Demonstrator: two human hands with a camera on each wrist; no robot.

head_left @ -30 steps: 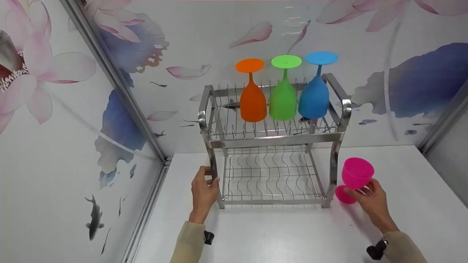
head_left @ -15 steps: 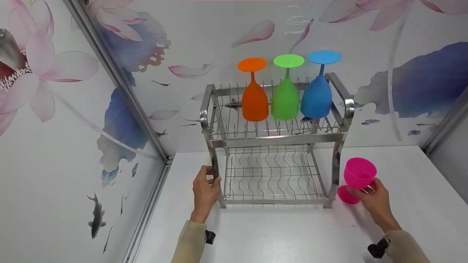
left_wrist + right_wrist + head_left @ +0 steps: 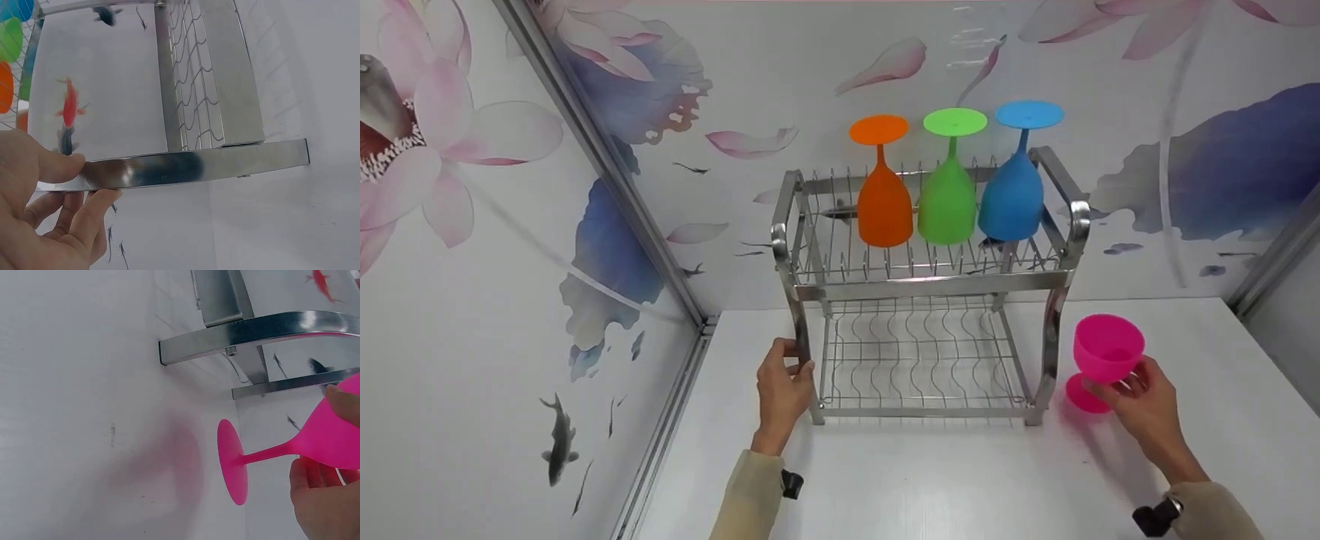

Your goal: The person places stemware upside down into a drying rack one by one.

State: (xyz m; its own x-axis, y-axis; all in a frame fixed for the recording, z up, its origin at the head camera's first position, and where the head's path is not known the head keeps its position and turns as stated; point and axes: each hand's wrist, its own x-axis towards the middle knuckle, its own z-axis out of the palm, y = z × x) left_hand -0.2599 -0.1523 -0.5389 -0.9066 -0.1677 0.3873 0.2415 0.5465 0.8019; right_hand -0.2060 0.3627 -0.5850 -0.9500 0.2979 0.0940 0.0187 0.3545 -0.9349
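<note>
My left hand (image 3: 784, 391) grips the front left leg of a two-tier metal dish rack (image 3: 937, 286). In the left wrist view, the thumb lies over the leg (image 3: 146, 171) and the fingers curl beneath it. To the right of the rack, my right hand (image 3: 1144, 401) holds a pink goblet (image 3: 1108, 346) by the lower bowl, mouth up. The right wrist view shows the goblet's round foot (image 3: 232, 462) apart from its shadow. An orange goblet (image 3: 884, 214), a green goblet (image 3: 946, 210) and a blue goblet (image 3: 1011, 201) stand upside down on the upper tier.
The rack's lower tier (image 3: 919, 360) is a wavy wire shelf. A white table (image 3: 915, 480) bears the rack. Walls with printed flowers and fish (image 3: 559, 442) rise behind and at the left, and a metal frame strip (image 3: 607, 165) runs along the left corner.
My right hand has moved a little to the right, away from the rack, with the pink goblet. The left hand keeps its grip on the rack leg. The view has shifted slightly.
</note>
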